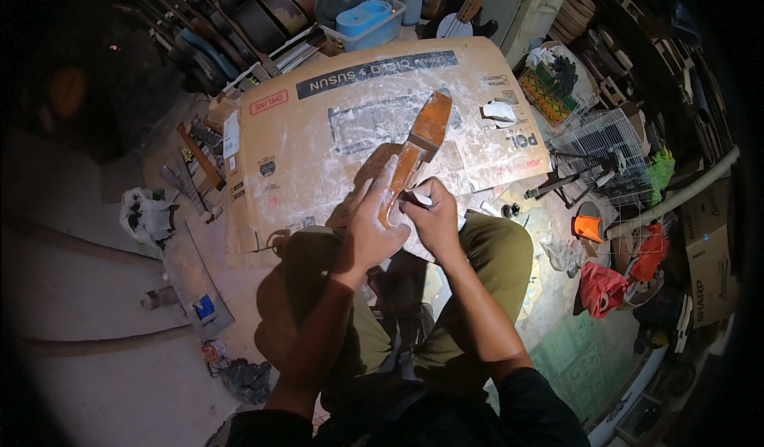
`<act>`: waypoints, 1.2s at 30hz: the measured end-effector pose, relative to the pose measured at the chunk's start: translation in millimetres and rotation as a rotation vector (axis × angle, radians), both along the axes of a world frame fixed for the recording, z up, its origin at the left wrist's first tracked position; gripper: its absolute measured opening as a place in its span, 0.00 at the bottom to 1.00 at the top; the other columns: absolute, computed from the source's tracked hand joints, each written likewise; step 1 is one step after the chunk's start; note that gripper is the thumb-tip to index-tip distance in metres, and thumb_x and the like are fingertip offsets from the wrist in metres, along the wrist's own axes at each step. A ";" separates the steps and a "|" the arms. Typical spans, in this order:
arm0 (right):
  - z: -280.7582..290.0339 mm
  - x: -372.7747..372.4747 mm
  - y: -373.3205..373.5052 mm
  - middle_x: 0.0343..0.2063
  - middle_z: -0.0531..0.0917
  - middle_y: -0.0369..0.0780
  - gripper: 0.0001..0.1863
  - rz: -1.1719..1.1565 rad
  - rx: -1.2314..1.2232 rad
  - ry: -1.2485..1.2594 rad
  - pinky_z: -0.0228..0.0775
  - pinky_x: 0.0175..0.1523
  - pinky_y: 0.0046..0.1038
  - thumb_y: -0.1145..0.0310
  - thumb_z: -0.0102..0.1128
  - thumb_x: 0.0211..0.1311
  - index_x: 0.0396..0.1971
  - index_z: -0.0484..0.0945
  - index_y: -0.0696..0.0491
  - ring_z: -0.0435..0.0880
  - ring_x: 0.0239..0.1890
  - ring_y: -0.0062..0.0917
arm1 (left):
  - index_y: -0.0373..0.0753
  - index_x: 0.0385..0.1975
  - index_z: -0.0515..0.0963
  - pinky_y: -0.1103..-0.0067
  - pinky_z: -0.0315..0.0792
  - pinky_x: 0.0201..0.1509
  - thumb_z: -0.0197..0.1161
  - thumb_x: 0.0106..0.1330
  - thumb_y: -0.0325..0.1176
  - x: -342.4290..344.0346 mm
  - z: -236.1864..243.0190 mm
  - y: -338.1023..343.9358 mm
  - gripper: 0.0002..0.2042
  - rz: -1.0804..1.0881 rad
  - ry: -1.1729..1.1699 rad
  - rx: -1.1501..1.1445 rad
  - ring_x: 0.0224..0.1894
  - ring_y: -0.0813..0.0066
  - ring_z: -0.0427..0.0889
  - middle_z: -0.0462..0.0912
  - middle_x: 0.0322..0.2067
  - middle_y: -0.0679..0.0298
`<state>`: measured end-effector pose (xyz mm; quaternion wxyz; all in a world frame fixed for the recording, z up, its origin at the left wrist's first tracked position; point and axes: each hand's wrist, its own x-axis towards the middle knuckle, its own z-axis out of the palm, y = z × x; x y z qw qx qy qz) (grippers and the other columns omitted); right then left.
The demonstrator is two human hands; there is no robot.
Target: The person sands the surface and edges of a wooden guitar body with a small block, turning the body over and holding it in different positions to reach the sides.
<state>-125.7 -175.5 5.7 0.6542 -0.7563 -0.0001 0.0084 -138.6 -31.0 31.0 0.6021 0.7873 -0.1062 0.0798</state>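
My left hand (375, 222), dusted with white powder, is wrapped round the narrow shaft of a brown wooden piece (430, 125). The wood broadens into a thicker, angled block at its far end, which points away from me over the cardboard. Against the shaft's right side is my right hand (439, 222), its fingers pinching a small folded dark sheet (417, 199) that looks like sandpaper. The part of the sheet under the fingers is hidden. Both hands are above my knees.
A flattened cardboard sheet (278, 144) smeared with white dust lies ahead, a crumpled white scrap (499, 112) on it. At the right are a wire rack (597, 156), an orange object (588, 227) and a red bag (602, 289). Blue tub (364, 19) behind; white plastic bag (148, 216) left.
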 end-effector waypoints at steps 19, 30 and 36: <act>15.4 -14.6 -64.1 0.40 0.81 0.41 0.11 -0.055 0.612 0.248 0.79 0.49 0.33 0.77 0.51 0.60 0.43 0.72 0.61 0.83 0.42 0.28 | 0.33 0.69 0.61 0.74 0.65 0.67 0.65 0.44 0.22 2.5 -1.4 3.4 0.44 0.021 0.118 0.066 0.63 0.65 0.72 0.73 0.60 0.50; 4.6 -20.5 -65.3 0.39 0.76 0.38 0.17 0.168 0.793 0.192 0.73 0.50 0.31 0.75 0.53 0.52 0.45 0.70 0.54 0.77 0.41 0.26 | 0.34 0.70 0.58 0.74 0.61 0.69 0.63 0.44 0.21 0.7 -2.9 3.6 0.45 -0.051 0.127 0.018 0.68 0.59 0.68 0.69 0.64 0.49; 10.6 -26.3 -43.4 0.39 0.77 0.42 0.11 0.091 -0.068 -0.269 0.68 0.50 0.26 0.75 0.62 0.58 0.41 0.79 0.60 0.78 0.43 0.28 | 0.34 0.70 0.57 0.74 0.62 0.69 0.63 0.45 0.22 1.0 -5.6 5.0 0.45 -0.076 0.141 -0.030 0.68 0.59 0.68 0.68 0.65 0.49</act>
